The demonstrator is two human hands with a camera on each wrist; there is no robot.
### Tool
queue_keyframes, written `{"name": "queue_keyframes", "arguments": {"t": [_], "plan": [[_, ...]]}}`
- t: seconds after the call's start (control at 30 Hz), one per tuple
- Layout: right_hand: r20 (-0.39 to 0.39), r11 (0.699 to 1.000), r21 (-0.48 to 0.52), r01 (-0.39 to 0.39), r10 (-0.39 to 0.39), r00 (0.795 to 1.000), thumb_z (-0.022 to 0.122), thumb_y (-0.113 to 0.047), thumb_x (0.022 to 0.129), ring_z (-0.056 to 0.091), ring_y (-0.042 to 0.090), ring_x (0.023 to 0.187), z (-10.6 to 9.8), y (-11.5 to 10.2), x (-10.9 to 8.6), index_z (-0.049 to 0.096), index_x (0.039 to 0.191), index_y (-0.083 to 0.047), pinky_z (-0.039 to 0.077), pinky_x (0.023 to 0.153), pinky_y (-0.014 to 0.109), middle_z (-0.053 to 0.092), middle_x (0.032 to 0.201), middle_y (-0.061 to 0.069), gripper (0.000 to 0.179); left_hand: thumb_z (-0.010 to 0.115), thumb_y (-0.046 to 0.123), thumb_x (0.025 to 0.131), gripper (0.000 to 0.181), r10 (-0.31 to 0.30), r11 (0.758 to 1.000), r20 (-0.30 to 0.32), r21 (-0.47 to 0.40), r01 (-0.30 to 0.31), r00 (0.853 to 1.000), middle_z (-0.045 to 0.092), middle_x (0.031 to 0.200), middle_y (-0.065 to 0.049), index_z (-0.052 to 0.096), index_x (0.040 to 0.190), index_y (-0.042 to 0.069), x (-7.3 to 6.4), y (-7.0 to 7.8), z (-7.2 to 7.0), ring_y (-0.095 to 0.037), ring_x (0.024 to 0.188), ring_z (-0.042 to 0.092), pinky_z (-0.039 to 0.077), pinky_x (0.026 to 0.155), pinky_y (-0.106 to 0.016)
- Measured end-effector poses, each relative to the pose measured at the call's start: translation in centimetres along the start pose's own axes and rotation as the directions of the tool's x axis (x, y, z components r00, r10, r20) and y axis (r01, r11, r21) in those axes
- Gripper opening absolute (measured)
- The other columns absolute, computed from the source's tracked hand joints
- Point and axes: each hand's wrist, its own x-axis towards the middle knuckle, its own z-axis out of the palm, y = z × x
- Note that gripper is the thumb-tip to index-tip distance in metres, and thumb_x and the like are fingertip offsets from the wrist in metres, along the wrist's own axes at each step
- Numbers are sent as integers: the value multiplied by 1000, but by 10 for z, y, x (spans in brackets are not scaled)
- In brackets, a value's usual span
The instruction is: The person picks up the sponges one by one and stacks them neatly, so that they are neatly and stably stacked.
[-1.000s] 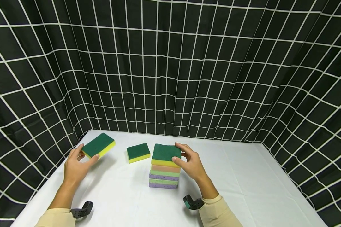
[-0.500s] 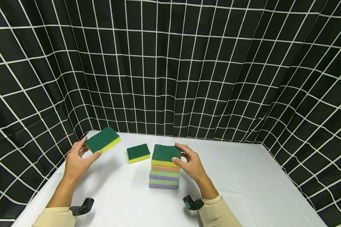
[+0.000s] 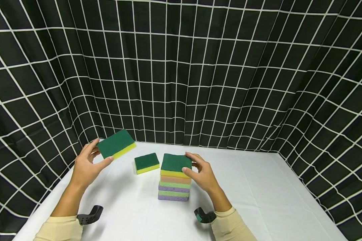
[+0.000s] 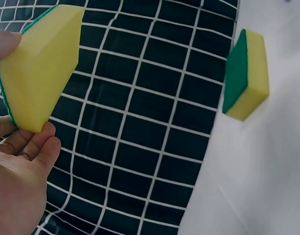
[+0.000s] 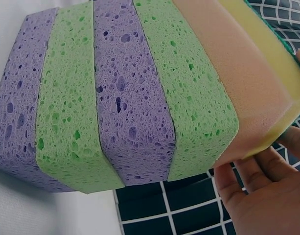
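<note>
My left hand holds a green-and-yellow sponge in the air at the left, pinched between thumb and fingers, green side up and tilted. The left wrist view shows its yellow underside. A second green-and-yellow sponge lies on the table between the held one and a stack of several sponges. Layers of purple, light green and orange make up the stack, with a green-topped yellow sponge uppermost. My right hand grips this top sponge at its right end; in the right wrist view its fingers also touch the orange sponge.
A white cloth covers the table. Black curtains with a white grid stand along the back and both sides. A black wrist-worn device sits on the left wrist and another on the right wrist.
My left hand has lifted the held sponge higher and carried it to the right and away from me, turning it slightly. The right hand and the stack have stayed in place.
</note>
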Motion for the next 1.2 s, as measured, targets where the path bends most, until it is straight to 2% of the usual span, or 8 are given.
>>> {"name": "queue_keyframes", "arguments": {"t": [0.13, 0.47, 0.73, 0.93, 1.2], "plan": [[0, 1000, -2, 9, -9, 1000, 66, 8, 84, 51, 36, 112, 0, 0, 0, 50, 131, 15, 45, 95, 38, 52, 128, 25, 50, 76, -4, 78, 84, 25, 1000, 31, -10, -24, 999, 41, 132, -15, 30, 148, -3, 2, 6, 3, -4, 111, 43, 37, 95, -13], [5, 1000, 0, 8, -8, 1000, 66, 8, 85, 51, 39, 113, 0, 1, -1, 49, 131, 15, 45, 95, 39, 51, 129, 27, 50, 76, -7, 77, 85, 108, 990, 77, -104, -100, 991, 43, 130, -14, 31, 148, -1, 7, 22, 12, -7, 114, 43, 35, 99, -17], [12, 1000, 6, 7, -8, 1000, 66, 7, 85, 50, 39, 114, -1, 1, -1, 48, 132, 15, 44, 95, 36, 50, 128, 32, 50, 73, -13, 77, 80, 155, 960, 110, -250, -123, 982, 45, 125, -14, 33, 146, -5, 10, 29, 20, -17, 116, 47, 36, 101, -21], [9, 1000, 8, 5, -5, 1000, 66, 8, 85, 50, 39, 114, -1, 1, -1, 48, 132, 15, 44, 95, 37, 51, 128, 28, 50, 72, -15, 77, 77, 192, 937, 157, -323, -133, 969, 47, 122, -17, 36, 145, -5, 13, 33, 30, -21, 115, 48, 36, 100, -21], [8, 1000, 5, -4, 4, 1000, 66, 7, 85, 51, 39, 113, -1, -2, 0, 48, 132, 14, 42, 96, 52, 51, 129, 27, 51, 73, -8, 80, 76, 174, 941, 235, -327, -91, 956, 45, 131, -16, 37, 146, -2, 18, 36, 46, -20, 119, 46, 35, 104, -25]]}}
